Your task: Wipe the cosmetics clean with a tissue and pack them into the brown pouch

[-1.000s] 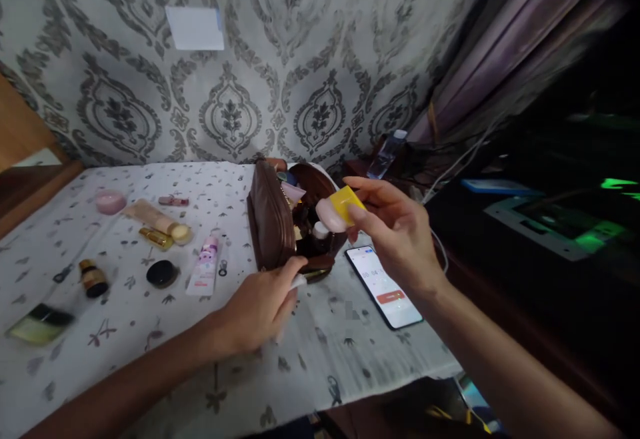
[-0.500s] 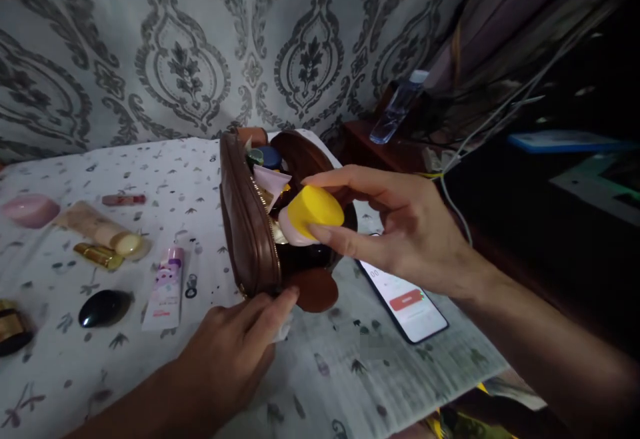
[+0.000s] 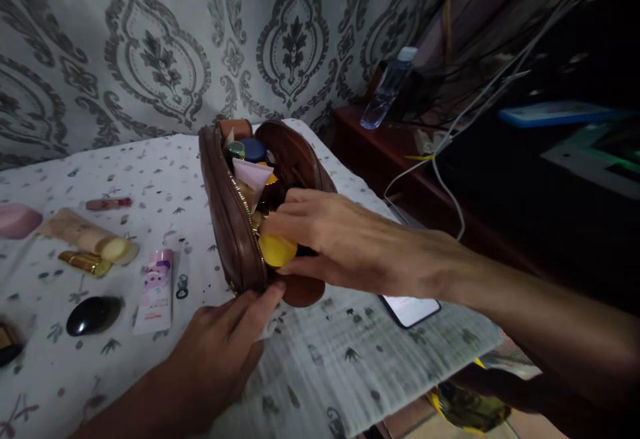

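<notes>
A brown leather pouch [image 3: 231,212] stands unzipped on the patterned tablecloth [image 3: 165,159], stuffed with small cosmetics. My right hand [image 3: 345,242] reaches in from the right and grips a yellow-capped jar [image 3: 277,250], pushing it into the pouch's near end. My left hand [image 3: 220,352] rests on the table and its fingertips touch the pouch's front corner. Inside the pouch I see a pale pink tube [image 3: 251,175] and a dark blue cap [image 3: 253,149].
Left of the pouch lie a pink tube [image 3: 155,282], a black compact [image 3: 93,315], a gold lipstick [image 3: 85,262], a beige tube [image 3: 87,237] and a pink jar [image 3: 17,220]. A phone [image 3: 410,309] lies under my right wrist. A water bottle [image 3: 387,89] and cables [image 3: 450,152] sit on the dark side table.
My right hand has lowered the yellow-capped jar from above the pouch down into its near end. The view moved closer and to the right. My left hand stayed at the pouch's corner.
</notes>
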Demonstrator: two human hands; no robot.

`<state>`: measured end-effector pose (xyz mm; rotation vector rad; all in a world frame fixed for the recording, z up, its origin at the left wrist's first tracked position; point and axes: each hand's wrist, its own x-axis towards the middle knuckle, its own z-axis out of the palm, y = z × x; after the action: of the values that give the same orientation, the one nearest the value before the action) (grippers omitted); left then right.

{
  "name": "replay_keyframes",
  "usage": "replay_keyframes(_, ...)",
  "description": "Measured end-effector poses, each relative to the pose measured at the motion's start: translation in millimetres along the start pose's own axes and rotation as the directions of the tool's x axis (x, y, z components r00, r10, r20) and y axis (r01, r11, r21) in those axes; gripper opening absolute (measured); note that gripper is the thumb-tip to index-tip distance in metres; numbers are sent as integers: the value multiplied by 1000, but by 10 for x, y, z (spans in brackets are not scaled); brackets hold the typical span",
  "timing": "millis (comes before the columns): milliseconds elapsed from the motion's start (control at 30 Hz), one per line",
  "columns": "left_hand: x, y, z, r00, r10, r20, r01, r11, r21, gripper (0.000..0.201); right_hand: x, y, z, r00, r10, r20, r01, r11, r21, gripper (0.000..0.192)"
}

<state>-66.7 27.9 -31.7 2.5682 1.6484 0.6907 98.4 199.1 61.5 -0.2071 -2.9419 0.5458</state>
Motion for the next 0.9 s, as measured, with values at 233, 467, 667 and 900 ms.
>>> replay_keyframes(233, 47, -7, -27, 999, 41, -9, -41, 999, 10, 67, 136, -59, -43, 984, -20, 178, 37, 995, -94, 6)
replay_keyframes(467, 49, -14, -26, 999, 51, -14, -51, 999, 4, 59, 219, 69, -4, 958, -51, 283, 87, 989, -118, 7)
replay_keyframes(667, 23, -33, -12, 999, 49, -15, -49, 999, -11, 61, 256, 62, 39, 945, -23, 327, 75, 986, -148, 14)
replay_keyframes(900, 2, -32, -3, 1000, 23, 8, -23, 1000, -4, 64, 281, 14, -77, 942, -32, 334, 74, 990, -116, 16)
